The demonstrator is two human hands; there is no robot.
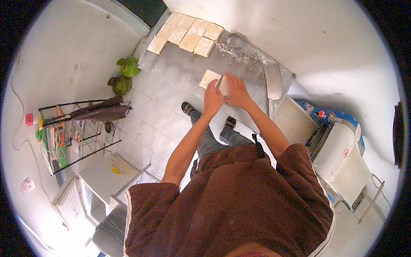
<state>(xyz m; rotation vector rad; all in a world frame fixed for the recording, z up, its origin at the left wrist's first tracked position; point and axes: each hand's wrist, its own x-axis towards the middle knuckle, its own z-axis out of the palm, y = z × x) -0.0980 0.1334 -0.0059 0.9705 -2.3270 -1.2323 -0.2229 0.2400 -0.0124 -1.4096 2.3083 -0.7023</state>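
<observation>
Two pale, floured dough squares lie near the front edge of the metal-topped table [188,77]. The left dough square [209,78] is flat on the tabletop. The right dough square [224,86] sits between my hands, partly covered by them. My right hand [238,91] holds it from the right, thumb near its front edge and fingers over its far edge. My left hand [212,101] closes on its left side, with fingertips beside the corner of the flat square. A narrow dark gap shows between the two squares. The exact finger contact is too small to make out.
Several dough squares [188,33] lie in rows at the table's far left. Scattered flour [246,55] and a round metal object [235,40] are along the back. A white machine [342,150] stands right, a wire rack [85,132] left, and green containers [128,67] by the wall.
</observation>
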